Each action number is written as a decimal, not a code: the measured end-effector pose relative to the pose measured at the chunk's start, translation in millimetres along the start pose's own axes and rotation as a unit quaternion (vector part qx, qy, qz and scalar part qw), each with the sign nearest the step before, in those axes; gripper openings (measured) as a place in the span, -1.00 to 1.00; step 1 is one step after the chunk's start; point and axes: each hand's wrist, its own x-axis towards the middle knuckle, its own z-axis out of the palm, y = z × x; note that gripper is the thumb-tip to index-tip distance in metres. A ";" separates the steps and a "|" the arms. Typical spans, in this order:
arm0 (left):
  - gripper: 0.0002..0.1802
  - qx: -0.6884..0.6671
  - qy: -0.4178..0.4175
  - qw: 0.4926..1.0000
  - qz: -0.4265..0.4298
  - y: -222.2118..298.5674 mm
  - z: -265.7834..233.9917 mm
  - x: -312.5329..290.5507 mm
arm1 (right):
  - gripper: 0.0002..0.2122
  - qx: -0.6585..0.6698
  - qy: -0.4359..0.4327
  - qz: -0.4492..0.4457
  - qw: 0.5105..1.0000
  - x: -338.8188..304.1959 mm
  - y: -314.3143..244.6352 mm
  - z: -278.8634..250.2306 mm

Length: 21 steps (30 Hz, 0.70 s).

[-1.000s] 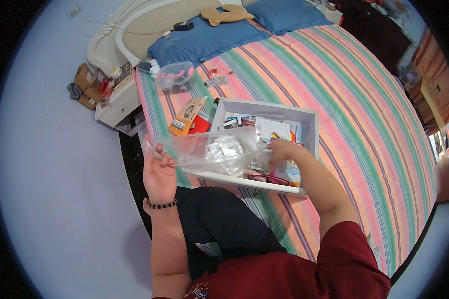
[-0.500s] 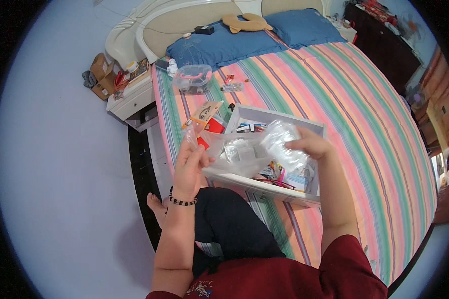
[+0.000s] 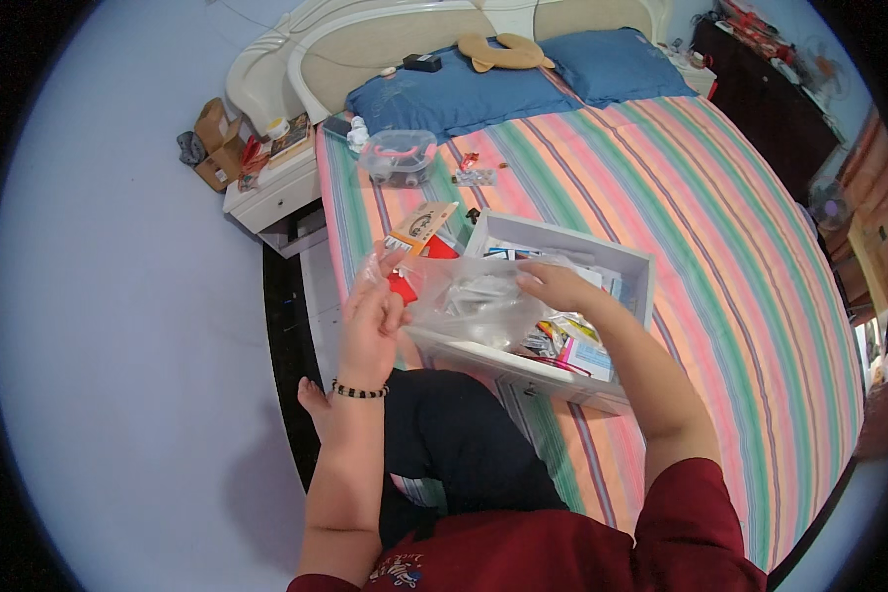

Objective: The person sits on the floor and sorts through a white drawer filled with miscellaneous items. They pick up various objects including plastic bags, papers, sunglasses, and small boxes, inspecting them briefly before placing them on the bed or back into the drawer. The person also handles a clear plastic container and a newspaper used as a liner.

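Note:
A large clear plastic bag (image 3: 434,321) hangs stretched between my two hands, over the left part of a white drawer. Inside the bag show crumpled clear plastic packets (image 3: 488,296). My left hand (image 3: 373,321) is closed on the bag's left edge. My right hand (image 3: 557,286) is at the bag's upper right edge, its fingers closed on the plastic; part of its grip is hidden. The white drawer (image 3: 643,286) sits on the bed, holding small packs, cards and papers, including a pink and white box (image 3: 587,357).
Left of the drawer lie an orange and tan paper packet (image 3: 422,227) and a red packet (image 3: 442,250). Farther back stand a clear lidded box (image 3: 398,163) and small packets (image 3: 476,178). A white nightstand (image 3: 276,202) is at the left. Blue pillows (image 3: 464,91) lie by the headboard.
My right hand has moved left to the bag's edge, and the shiny packets it held over the drawer now appear within the bag. My left hand keeps its hold. The view has shifted slightly.

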 end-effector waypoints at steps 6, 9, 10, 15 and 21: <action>-0.51 -0.040 0.019 0.999 -0.019 -3.5 -1.6 8.3 | -0.68 -0.368 0.032 -0.113 0.922 -56.7 7.3 -35.8; -0.53 -0.013 -0.012 1.000 -0.014 1.9 19.0 9.7 | -0.87 -0.382 0.170 -0.085 0.904 -67.1 7.7 -54.3; -0.54 -0.009 -0.022 1.000 -0.012 7.0 25.8 9.3 | -0.91 -0.358 0.234 -0.073 0.901 -70.4 9.2 -61.1; -0.56 0.094 -0.105 0.990 -0.032 18.1 61.7 7.1 | -0.78 -0.106 0.246 0.110 0.957 -83.5 8.0 -82.5; -0.58 0.104 -0.096 0.989 -0.053 12.5 70.2 -3.0 | -0.62 0.026 0.191 0.172 0.966 -38.7 32.6 -6.4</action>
